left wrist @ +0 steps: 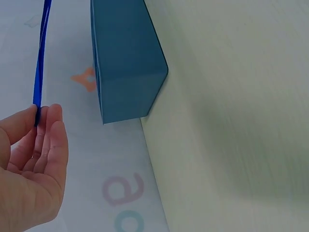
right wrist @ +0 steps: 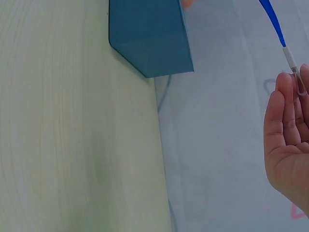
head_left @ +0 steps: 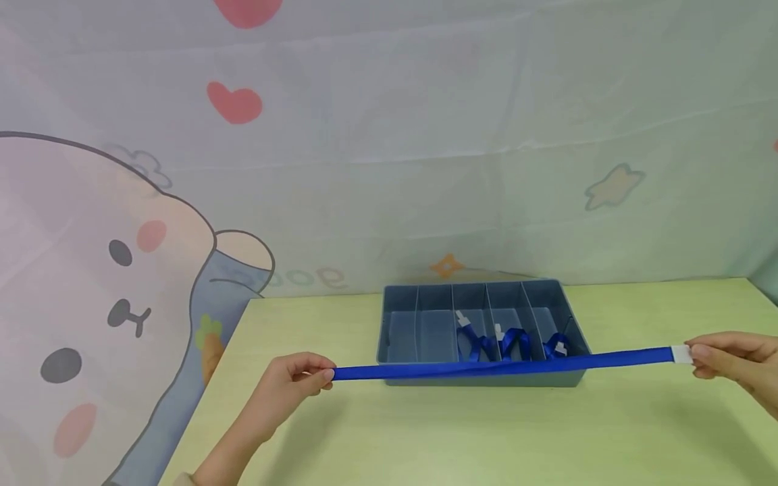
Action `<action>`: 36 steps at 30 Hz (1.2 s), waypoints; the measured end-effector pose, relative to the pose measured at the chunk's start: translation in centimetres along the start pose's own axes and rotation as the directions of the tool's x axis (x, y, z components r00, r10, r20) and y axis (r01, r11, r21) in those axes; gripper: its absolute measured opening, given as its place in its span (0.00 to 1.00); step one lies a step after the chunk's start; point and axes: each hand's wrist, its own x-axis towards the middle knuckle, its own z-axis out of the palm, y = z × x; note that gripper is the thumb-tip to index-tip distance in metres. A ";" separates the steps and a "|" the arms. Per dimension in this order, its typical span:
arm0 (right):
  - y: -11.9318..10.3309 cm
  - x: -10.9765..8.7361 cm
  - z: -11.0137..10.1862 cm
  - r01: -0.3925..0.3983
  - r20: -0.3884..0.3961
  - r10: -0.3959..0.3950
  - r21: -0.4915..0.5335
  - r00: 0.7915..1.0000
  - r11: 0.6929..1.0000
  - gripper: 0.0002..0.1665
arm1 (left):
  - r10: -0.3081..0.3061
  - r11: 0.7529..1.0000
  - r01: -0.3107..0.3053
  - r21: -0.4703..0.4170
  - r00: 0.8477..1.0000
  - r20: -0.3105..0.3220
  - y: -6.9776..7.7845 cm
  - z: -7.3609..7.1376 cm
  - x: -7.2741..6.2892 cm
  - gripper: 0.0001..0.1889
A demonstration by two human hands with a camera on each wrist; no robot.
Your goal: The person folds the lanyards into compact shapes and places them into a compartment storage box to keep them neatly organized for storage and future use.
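Observation:
A blue lanyard point(head_left: 516, 366) is stretched nearly level between both hands, in front of the compartment box in the head view. My left hand point(head_left: 298, 381) pinches its plain end between thumb and fingers; the left wrist view shows the strap point(left wrist: 40, 67) rising from that pinch. At the other end, my right hand point(head_left: 738, 361) pinches the lanyard by its white clip end point(head_left: 681, 354). In the right wrist view a white connector point(right wrist: 289, 57) with a clear hook lies at the fingertips.
A blue-grey box point(head_left: 486, 380) with several compartments stands on the light table point(head_left: 486, 439), near its back edge. Folded blue lanyards point(head_left: 516, 343) with white clips lie in its three right compartments. Behind hangs a printed cloth point(head_left: 389, 169) with a cartoon figure at left.

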 end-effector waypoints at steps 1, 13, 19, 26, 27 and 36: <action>0.0 0.1 -0.1 0.018 0.005 -0.018 -0.001 1.000 1.000 0.21 | -0.005 1.000 0.005 -0.016 1.000 -0.002 0.2 0.0 0.0 0.11; -1.0 0.7 -1.2 0.021 -0.076 -0.031 -0.120 0.997 0.993 0.20 | -0.030 0.996 0.024 -0.083 0.997 -0.075 2.1 0.4 0.3 0.11; -1.2 0.6 -1.8 -0.022 -0.089 0.005 -0.186 0.996 0.982 0.25 | -0.012 0.995 0.004 -0.097 0.996 -0.089 2.6 0.3 0.7 0.11; -1.4 0.6 -1.8 0.048 -0.056 -0.073 -0.365 0.996 0.930 0.32 | -0.015 0.995 0.006 -0.103 0.996 -0.086 3.3 0.5 0.7 0.12; -1.4 0.7 -1.8 0.062 -0.045 -0.084 -0.357 0.995 0.932 0.32 | -0.016 0.994 0.007 -0.105 0.996 -0.085 3.4 0.5 0.7 0.12; -1.5 1.3 -1.9 0.263 0.081 -0.253 -0.167 0.964 0.950 0.26 | -0.004 0.994 -0.005 -0.112 0.996 -0.085 4.2 0.7 0.9 0.11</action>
